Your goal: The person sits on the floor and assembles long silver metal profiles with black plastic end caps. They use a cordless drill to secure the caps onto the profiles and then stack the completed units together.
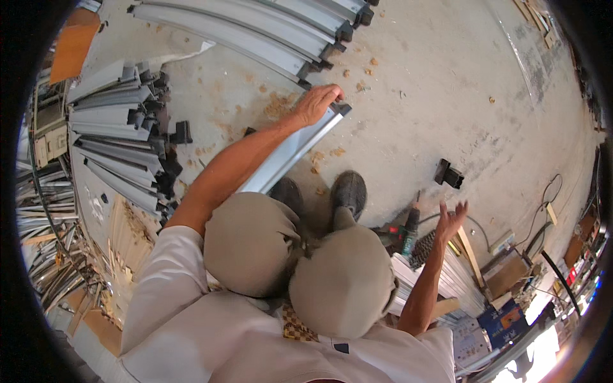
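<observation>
My left hand (318,103) grips a long silver metal profile (287,158) near its far end, which wears a black end piece (343,109). The profile slants from there back towards my left knee, and its near end is hidden behind the knee. My right hand (451,221) is held out to the right with its fingers apart and nothing in it. Just beyond it on the floor lies a black plastic fitting (449,173). A green and black power drill (410,230) stands to the left of that hand, its bit pointing away from me.
Several metal profiles (230,33) with black ends lie side by side ahead. Another stack (115,115) lies at the left, beside a loose black piece (182,132). White strips (455,277), a cardboard box (505,273) and a cable (483,225) are at the right.
</observation>
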{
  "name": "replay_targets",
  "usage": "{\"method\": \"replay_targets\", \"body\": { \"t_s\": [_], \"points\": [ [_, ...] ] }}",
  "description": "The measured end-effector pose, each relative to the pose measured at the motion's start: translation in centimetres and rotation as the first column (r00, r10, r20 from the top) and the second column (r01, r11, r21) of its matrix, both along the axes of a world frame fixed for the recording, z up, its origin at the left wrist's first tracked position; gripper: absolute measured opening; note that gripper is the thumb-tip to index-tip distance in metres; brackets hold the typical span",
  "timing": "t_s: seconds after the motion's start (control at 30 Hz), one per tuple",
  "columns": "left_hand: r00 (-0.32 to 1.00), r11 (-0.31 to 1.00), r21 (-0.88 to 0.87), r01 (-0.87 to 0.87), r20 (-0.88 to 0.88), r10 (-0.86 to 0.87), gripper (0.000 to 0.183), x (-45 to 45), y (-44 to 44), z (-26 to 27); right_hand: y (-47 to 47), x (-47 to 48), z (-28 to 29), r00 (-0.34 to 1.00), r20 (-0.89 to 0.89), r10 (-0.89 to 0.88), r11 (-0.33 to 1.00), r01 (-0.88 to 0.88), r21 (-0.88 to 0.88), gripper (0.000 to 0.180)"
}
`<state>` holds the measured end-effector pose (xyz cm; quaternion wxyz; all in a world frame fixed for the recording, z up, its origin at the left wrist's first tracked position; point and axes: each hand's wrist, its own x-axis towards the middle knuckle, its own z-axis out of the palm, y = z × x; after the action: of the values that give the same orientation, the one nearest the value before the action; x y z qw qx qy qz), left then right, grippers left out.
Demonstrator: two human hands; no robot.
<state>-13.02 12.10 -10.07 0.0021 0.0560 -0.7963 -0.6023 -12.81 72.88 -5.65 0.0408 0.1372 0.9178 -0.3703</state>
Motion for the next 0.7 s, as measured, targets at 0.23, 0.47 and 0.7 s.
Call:
{"method": "replay_targets", "body": {
  "t_s": [0.23,0.47,0.7],
  "points": [
    [0.997,0.996,0.078,-0.045,0.065,0.040,0.054,0.5,-0.6,-0.2,3.2,19.5,1.9,0.928,0.225,-0.296,0.947,0.316,-0.060,0.077],
    [0.999,0.993,0.107,-0.050,0.011,0.049,0.058,0.3,-0.9,-0.4,8.8,25.6,-3.8,0.643,0.708,-0.293,0.912,0.411,0.004,0.068],
    [0.998,0.984,0.170,-0.058,-0.006,0.060,0.058,0.4,-0.9,-1.2,2.1,25.2,-3.8,0.538,0.795,-0.280,0.603,0.743,-0.291,0.063]
  ]
}}
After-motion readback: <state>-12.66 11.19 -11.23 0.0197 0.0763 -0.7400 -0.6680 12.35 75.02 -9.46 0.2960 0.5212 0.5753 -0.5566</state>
